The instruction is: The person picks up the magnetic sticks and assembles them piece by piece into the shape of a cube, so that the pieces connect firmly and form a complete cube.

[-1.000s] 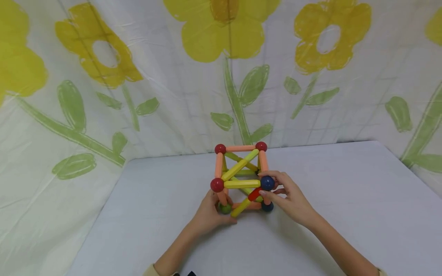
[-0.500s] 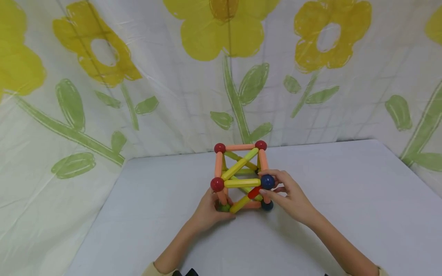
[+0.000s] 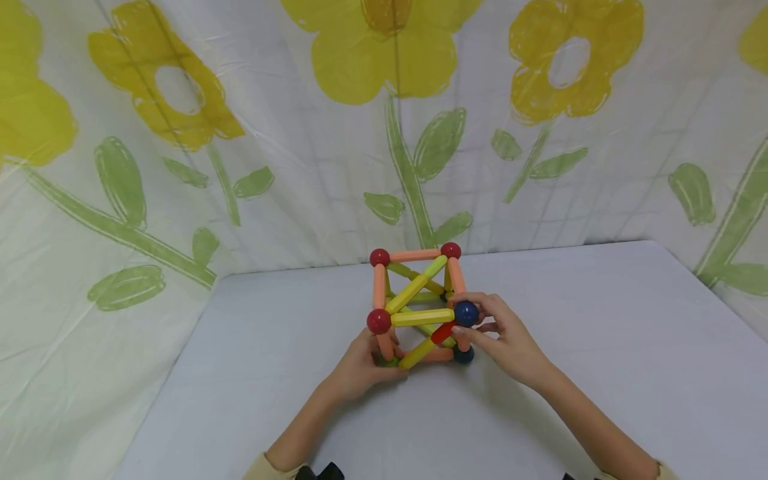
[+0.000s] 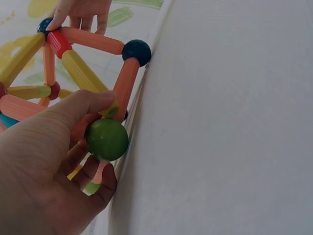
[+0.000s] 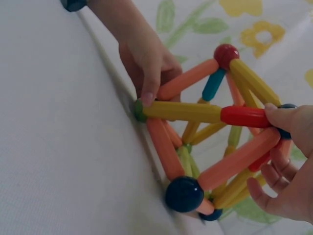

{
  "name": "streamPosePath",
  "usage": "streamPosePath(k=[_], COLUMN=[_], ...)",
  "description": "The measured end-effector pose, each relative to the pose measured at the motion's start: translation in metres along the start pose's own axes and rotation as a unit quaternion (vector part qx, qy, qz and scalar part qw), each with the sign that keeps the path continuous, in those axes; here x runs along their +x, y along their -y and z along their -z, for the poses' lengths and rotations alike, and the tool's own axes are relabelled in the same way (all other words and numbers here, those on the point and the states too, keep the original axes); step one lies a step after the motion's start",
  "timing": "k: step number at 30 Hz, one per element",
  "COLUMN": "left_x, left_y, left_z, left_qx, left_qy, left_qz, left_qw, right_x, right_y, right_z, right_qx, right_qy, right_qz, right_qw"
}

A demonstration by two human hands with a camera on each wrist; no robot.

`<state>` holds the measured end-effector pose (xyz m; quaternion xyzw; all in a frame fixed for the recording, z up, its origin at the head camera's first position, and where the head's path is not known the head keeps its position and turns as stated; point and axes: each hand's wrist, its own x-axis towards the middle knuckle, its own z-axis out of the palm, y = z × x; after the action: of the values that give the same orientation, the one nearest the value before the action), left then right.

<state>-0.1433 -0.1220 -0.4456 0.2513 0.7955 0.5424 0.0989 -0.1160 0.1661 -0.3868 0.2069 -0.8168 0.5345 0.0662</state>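
Note:
A cube-like frame of magnetic rods and balls stands mid-table, with red balls (image 3: 379, 321) on top and salmon rods (image 5: 164, 149) along its edges. My left hand (image 3: 362, 367) holds the lower near-left corner. Its fingers curl round the green ball (image 4: 107, 139), and its thumb presses the lower end of a slanted yellow rod (image 4: 84, 71) against that ball. A red rod (image 5: 243, 116) continues the yellow one up to a blue ball (image 3: 466, 313). At that upper right corner my right hand (image 3: 510, 341) pinches the blue ball and the red rod's end between thumb and fingers.
Another dark blue ball (image 5: 184, 194) forms the lower right corner close to the table (image 3: 252, 380). Yellow-green diagonal rods (image 3: 414, 293) cross the frame's faces. Behind the table hangs a white cloth (image 3: 312, 200) printed with yellow flowers.
The slanted yellow rod's lower end has moved up and back to the green ball, with my left thumb following. My right hand keeps its hold, and the upper right corner has risen slightly.

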Motion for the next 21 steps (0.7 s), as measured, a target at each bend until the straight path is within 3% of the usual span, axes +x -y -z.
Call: streamPosePath(k=[8, 21], left_x=[0.0023, 0.0012], left_y=[-0.0018, -0.0019], left_z=[0.0039, 0.0087], left_qx=[0.032, 0.03], left_qy=[0.004, -0.009], left_qz=[-0.01, 0.008], left_qw=[0.9994, 0.9995], right_x=[0.0002, 0.0009], right_y=[-0.0012, 0.0007], right_z=[-0.0002, 0.0043], right_qx=[0.001, 0.023], right_qy=[0.0, -0.002], right_qz=[-0.006, -0.023], right_qw=[1.0, 0.9995])
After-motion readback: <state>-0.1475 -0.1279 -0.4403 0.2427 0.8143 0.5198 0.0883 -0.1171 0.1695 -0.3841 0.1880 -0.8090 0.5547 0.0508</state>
